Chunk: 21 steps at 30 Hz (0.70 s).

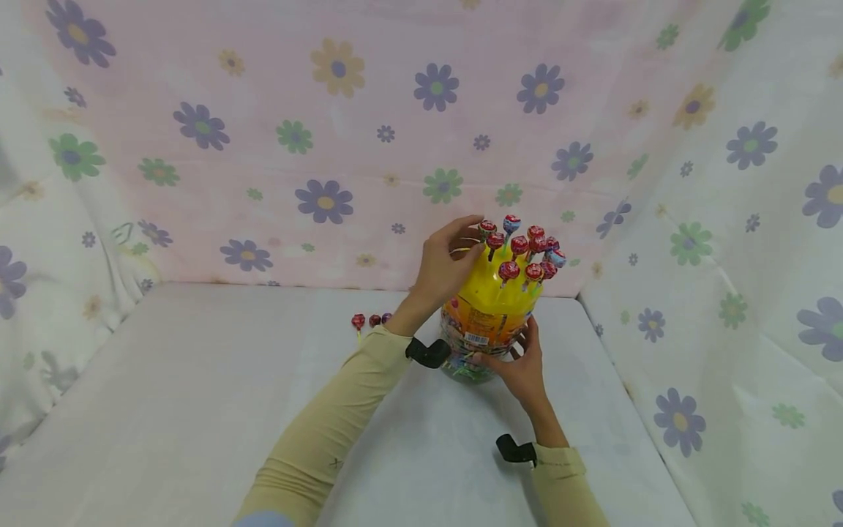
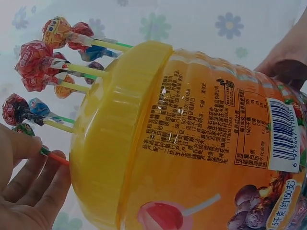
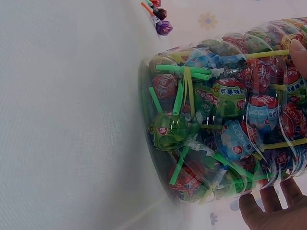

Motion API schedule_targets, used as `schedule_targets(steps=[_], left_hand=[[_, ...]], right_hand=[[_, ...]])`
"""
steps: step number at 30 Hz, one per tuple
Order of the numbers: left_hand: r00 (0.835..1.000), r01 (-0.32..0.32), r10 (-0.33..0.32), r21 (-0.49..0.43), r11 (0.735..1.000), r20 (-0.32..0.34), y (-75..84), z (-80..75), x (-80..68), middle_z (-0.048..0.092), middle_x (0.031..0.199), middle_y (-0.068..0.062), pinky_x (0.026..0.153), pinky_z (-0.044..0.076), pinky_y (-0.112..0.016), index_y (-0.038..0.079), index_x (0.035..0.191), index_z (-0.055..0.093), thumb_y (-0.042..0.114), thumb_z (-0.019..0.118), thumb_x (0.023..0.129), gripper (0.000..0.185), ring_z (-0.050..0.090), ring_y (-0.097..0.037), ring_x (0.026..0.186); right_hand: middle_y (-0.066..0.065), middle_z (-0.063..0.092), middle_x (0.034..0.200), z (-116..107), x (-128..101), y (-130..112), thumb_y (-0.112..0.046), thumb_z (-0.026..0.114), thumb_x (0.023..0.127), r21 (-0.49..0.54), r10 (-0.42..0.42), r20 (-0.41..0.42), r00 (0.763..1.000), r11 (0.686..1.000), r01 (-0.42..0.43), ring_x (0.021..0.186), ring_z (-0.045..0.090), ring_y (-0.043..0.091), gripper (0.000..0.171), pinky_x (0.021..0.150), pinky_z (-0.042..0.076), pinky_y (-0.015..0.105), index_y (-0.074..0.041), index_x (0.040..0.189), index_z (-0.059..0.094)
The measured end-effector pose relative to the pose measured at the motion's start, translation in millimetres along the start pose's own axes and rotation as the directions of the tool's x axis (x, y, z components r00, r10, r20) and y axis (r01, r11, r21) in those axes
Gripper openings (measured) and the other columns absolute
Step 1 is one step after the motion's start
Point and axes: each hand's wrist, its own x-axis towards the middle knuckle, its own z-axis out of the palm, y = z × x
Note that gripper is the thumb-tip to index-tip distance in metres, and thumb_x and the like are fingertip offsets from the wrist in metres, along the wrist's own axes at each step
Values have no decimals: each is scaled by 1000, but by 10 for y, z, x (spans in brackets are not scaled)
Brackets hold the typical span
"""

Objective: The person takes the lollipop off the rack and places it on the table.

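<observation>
A large clear plastic jar (image 1: 476, 338) with an orange label and a yellow lid (image 1: 486, 284) stands on the table, full of wrapped lollipops (image 3: 235, 136). Several more lollipops (image 1: 519, 245) stick out of the lid by their sticks, heads outward. My left hand (image 1: 443, 265) is at the lid's left side. Its thumb and fingers pinch a lollipop (image 2: 45, 151) near the wrapper, and the red stick meets the lid. My right hand (image 1: 525, 372) grips the lower right of the jar, with the thumb in front and fingers curved round the far side.
A few loose lollipops (image 1: 358, 321) lie on the white-covered table (image 1: 217, 395) left of the jar, partly behind my left forearm. Flower-printed cloth (image 1: 369, 146) hangs at the back and along both sides. Each wrist bears a black camera mount (image 1: 428, 353).
</observation>
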Motion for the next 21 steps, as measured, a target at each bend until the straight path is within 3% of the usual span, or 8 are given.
schedule_targets(steps=[7,13,21], left_hand=[[997,-63,65,32,998,-52,-32,49,46,72,112,-18,90,60,-30,0,131,64,-1,63,97,34,72,-28,101],[987,-136,134,-14,991,-94,58,21,60,73,111,-17,88,60,-30,0,127,65,-1,64,97,30,72,-27,98],[991,-97,94,-31,995,-95,84,-105,-72,71,111,-18,86,61,-30,0,129,64,1,65,97,32,72,-28,95]], right_hand=[[12,30,162,-4,6,30,-21,88,82,-5,-5,-10,1000,1000,5,147,34,36,111,121,31,57,-25,163,12],[12,30,162,3,-18,47,-23,88,82,-14,-6,-14,1000,1000,5,146,35,36,110,120,31,57,-25,163,13],[10,34,160,5,-41,47,-23,89,81,6,-23,-18,1000,1000,23,144,38,34,111,120,32,56,-27,163,13]])
